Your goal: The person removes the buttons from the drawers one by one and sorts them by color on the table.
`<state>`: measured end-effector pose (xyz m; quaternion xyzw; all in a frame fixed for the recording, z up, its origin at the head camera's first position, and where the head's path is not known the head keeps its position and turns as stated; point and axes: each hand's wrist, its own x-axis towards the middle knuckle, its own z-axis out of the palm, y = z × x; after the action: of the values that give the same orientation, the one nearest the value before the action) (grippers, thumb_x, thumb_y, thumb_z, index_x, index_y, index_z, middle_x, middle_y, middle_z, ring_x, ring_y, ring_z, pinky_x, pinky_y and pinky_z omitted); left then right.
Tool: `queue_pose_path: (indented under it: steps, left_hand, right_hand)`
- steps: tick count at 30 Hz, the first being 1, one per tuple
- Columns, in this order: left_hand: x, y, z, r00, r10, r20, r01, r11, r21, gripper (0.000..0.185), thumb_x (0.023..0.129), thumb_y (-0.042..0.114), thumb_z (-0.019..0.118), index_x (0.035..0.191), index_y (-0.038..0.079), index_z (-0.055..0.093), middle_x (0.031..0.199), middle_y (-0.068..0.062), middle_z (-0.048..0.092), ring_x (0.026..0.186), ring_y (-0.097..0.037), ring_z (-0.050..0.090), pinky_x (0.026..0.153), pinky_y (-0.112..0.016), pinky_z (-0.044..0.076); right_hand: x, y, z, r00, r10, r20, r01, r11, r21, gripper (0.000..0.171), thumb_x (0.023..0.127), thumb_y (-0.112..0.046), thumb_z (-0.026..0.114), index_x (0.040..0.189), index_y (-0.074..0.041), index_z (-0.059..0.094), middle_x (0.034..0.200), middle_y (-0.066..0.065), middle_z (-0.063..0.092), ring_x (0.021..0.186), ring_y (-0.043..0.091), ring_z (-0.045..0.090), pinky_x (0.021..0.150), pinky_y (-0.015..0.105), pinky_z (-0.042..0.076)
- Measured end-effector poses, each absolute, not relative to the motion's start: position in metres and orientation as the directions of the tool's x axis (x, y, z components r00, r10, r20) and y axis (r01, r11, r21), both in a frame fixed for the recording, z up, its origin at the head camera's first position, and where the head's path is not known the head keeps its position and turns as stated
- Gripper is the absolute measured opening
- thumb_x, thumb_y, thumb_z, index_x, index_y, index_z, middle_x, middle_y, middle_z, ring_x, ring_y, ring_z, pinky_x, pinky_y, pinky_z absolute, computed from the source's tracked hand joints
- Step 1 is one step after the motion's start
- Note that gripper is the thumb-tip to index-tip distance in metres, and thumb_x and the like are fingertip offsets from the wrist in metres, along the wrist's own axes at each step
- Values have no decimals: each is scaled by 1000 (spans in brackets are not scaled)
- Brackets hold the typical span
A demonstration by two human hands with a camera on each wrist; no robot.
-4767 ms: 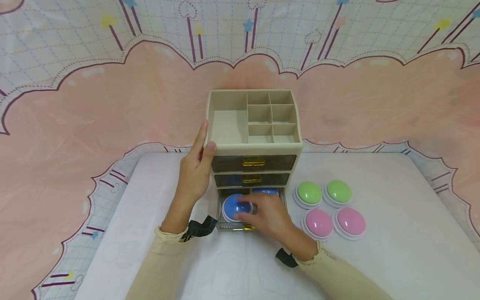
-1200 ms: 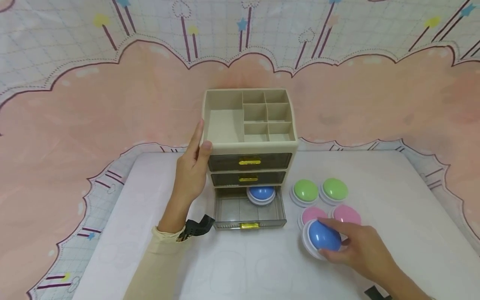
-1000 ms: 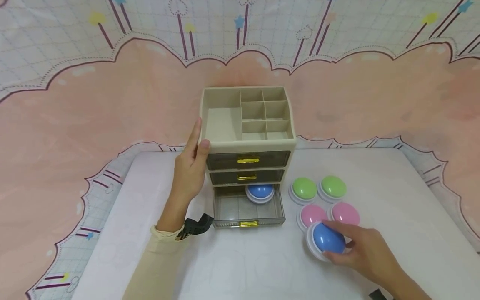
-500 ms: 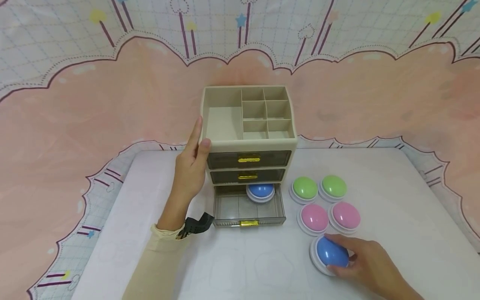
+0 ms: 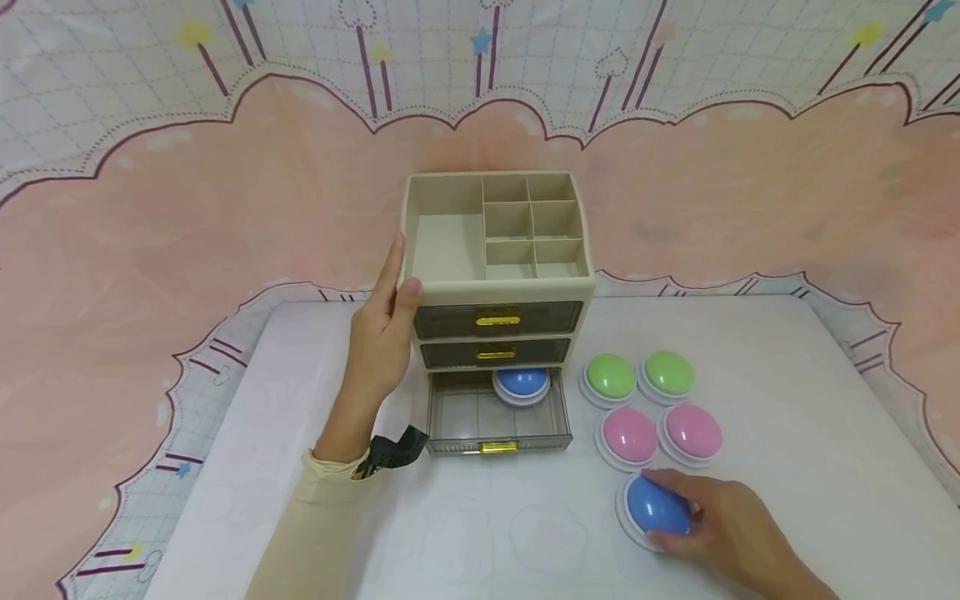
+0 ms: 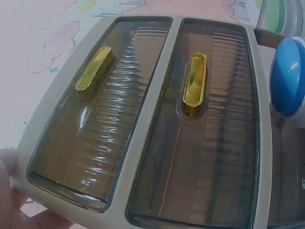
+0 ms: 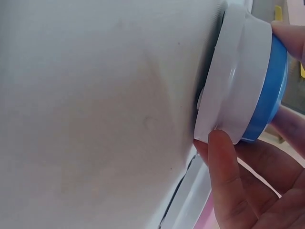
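My right hand (image 5: 723,529) grips a blue dome push button (image 5: 658,505) with a white base, thumb and fingers around its rim. It is at the table's front right, just in front of two pink buttons (image 5: 628,435). In the right wrist view its white base (image 7: 233,76) is at or very near the tabletop; contact is hard to tell. My left hand (image 5: 378,346) lies along the left side of a cream desktop organizer (image 5: 495,285), fingers straight, thumb at the front corner. A second blue button (image 5: 522,384) sits in the pulled-out bottom drawer (image 5: 465,417), partly under the drawer above.
Two green buttons (image 5: 610,377) stand behind the pink ones, right of the organizer. Its upper drawers (image 5: 450,321), with gold handles, are closed. Open compartments (image 5: 510,221) divide its top. A patterned backdrop (image 5: 225,208) rises behind the white table (image 5: 465,533).
My right hand has lifted the blue button from the bottom drawer, carried it right, and lowered it in front of the pink ones. My left hand has stayed on the organizer.
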<state>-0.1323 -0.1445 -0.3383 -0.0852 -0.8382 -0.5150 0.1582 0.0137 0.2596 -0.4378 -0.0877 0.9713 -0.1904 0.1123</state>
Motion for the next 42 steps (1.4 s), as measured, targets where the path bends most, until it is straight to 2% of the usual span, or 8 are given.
queue_pose_path:
  steps: [6,11,16,25,31,34,37,42]
  left_hand:
    - [-132,-144,-338,-934,-18,356,310,451,837,55,107,56,40,159,49,21,166,16,28,117,-20,49,104,-43,40]
    - [-132,-145,-338,-936,-22,352,306,449,840,55,107,56,40,159,50,21,160,3,44,111,-22,49,102,-42,40]
    - [-132,-145,-338,-938,-21,346,300,451,840,55,107,57,39,158,51,20,165,20,26,121,-20,49,109,-45,40]
    - [-132,-144,-338,-934,-18,358,313,446,838,55,108,54,40,159,48,21,164,13,34,109,-23,49,98,-42,39]
    - [-132,-144,-339,-935,-22,355,306,457,835,58,107,58,39,161,45,22,164,12,35,132,-17,50,113,-45,40]
    - [-132,-143,-339,-935,-25,353,303,458,836,59,106,59,39,161,44,22,149,-3,54,122,-20,54,109,-44,41]
    - [-132,-144,-338,-934,-27,356,306,455,836,59,106,60,39,160,45,23,102,-12,58,96,-24,49,96,-43,41]
    - [-132,-145,-338,-931,-23,363,313,456,833,58,106,59,39,160,46,23,145,-9,57,110,-23,51,101,-44,41]
  right_hand:
    - [11,256,-438,-965,-223,-135,-152,902,-403,73,69,-69,83,132,-33,70,121,-6,75,95,8,65,85,37,61]
    - [10,254,-438,-966,-199,-167,-113,900,-422,74,69,-68,84,132,-34,69,119,-6,75,92,7,63,85,37,62]
    - [9,254,-438,-962,-180,-207,-76,899,-431,75,67,-67,85,133,-35,69,121,-3,74,95,10,64,87,41,61]
    - [7,254,-435,-948,-161,-275,-34,910,-414,84,64,-72,84,137,-34,66,125,1,73,97,15,64,88,47,60]
    - [2,252,-419,-962,-120,-247,-18,926,-377,82,65,-74,82,135,-33,67,114,-2,75,88,13,64,76,38,60]
    - [-2,252,-408,-976,-114,-183,-32,917,-399,78,68,-70,83,133,-29,70,112,-2,76,80,10,65,66,24,56]
    - [-9,247,-398,-986,-142,-89,-89,892,-443,73,72,-62,85,132,-24,70,113,0,77,80,9,67,64,18,55]
    - [-22,227,-386,-980,-194,35,-185,839,-512,66,77,-58,84,132,-23,71,115,0,77,86,13,69,66,18,55]
